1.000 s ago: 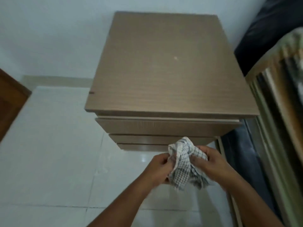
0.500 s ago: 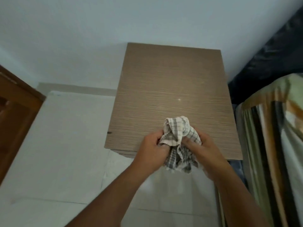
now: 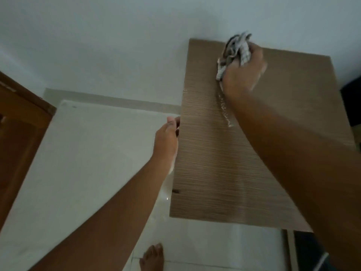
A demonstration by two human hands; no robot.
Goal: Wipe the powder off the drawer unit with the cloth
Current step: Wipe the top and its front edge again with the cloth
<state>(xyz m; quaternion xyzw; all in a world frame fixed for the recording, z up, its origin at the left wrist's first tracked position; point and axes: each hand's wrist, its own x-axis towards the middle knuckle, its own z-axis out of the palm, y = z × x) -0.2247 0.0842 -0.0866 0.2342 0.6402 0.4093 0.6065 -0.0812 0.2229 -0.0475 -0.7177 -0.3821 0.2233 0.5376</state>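
Note:
The brown wood-grain drawer unit (image 3: 205, 173) fills the right half of the head view, seen from above. My right hand (image 3: 242, 71) is shut on the bunched checked cloth (image 3: 234, 49) and presses it on the top near the back edge by the wall. A thin line of white powder (image 3: 224, 110) runs on the top from under that hand toward me. My left hand (image 3: 168, 137) rests against the unit's left edge, fingers together, with nothing in it that I can see. The drawers are hidden below the top.
A white wall (image 3: 117, 45) stands right behind the unit. White floor tiles (image 3: 88, 163) lie to the left, with a brown wooden door frame (image 3: 17, 133) at the far left. A bare foot (image 3: 152, 257) stands on the tiles below the unit. Dark bedding (image 3: 351, 104) lies at the right.
My right hand has carried the cloth from the unit's front edge to its back edge. My left hand let go of the cloth and moved to the unit's left side. The camera came closer.

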